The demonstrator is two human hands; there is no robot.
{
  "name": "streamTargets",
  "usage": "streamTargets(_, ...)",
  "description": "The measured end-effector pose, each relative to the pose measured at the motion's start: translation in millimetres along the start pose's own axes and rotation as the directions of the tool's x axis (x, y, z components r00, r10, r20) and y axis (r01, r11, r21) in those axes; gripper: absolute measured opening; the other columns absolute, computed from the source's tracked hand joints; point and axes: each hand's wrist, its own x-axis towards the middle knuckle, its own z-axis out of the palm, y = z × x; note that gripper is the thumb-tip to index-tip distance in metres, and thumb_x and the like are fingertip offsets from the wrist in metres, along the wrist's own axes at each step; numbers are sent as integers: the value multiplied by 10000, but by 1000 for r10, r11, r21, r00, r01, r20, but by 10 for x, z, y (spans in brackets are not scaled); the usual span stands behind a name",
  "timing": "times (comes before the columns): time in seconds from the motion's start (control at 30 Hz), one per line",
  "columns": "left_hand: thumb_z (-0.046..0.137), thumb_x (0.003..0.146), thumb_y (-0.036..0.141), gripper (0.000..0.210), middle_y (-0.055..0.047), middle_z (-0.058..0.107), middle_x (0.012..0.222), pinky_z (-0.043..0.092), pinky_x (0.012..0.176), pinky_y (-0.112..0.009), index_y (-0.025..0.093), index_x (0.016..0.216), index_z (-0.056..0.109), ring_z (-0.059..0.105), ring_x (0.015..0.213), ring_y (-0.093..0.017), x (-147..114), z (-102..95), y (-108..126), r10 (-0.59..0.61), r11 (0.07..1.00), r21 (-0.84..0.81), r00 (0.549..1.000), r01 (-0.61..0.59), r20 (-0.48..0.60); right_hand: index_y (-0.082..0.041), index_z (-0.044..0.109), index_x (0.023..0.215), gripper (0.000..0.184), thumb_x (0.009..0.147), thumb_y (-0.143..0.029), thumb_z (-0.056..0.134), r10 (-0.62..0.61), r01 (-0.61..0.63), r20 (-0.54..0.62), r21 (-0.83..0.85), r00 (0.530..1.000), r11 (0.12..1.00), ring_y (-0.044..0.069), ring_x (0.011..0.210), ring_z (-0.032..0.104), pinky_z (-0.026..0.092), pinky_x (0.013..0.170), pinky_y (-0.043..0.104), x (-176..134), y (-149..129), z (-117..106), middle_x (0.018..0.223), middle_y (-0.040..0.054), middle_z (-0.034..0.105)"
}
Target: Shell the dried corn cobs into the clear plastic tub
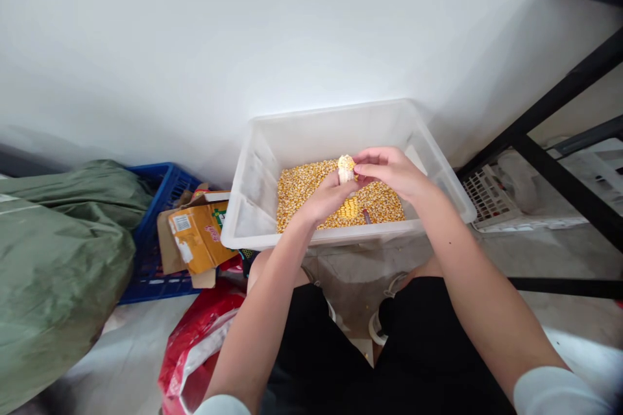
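Observation:
My left hand (pixel 327 198) is wrapped round a corn cob (pixel 346 175), which it holds upright above the kernels. The cob's upper part is pale and stripped, with some yellow at its tip. My right hand (pixel 387 170) has its thumb and fingers closed at the cob's top right side. Below the hands, yellow rows of corn (pixel 348 208) show; whether they belong to the same cob I cannot tell. Loose corn kernels (pixel 304 185) cover the floor of a translucent plastic bin (pixel 335 118). A small dark stick-like thing (pixel 366 216) lies on the kernels near the front wall.
At left are a green cloth bundle (pixel 63 259), a blue crate (pixel 160 181), a flattened orange carton (pixel 199 240) and a red bag (pixel 182 343). A black metal frame (pixel 559 162) and a white basket (pixel 489 198) stand at right. Behind the bin is a white wall (pixel 292 26).

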Motion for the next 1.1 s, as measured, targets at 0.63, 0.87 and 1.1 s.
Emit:
streamTargets(0.63,570,812,244,128,-43,647,846,429,726,-280,145,875,620,560,790,-154,30,-20,-138,19,997,73,995,-12,-103,-200,631,755,75,703,-162,592,-54,-6,-212,-274,976,962,149,630,550,406,553,274,87,117,252,687,23,626)
streamTargets(0.87,575,791,177,55,-19,638,786,445,732,-268,154,824,613,553,743,-125,22,1,-69,-29,998,54,994,34,-102,-191,624,763,59,719,-197,586,136,-131,-85,62,987,989,105,545,493,355,466,230,130,107,142,631,3,549)
streamTargets(1.1,538,773,168,79,5,598,749,389,656,-240,149,825,595,501,672,-103,70,-48,-202,30,976,217,998,-20,-47,-199,503,674,80,625,-194,566,261,-249,-51,177,964,952,60,431,327,142,363,201,141,93,193,569,-26,488)
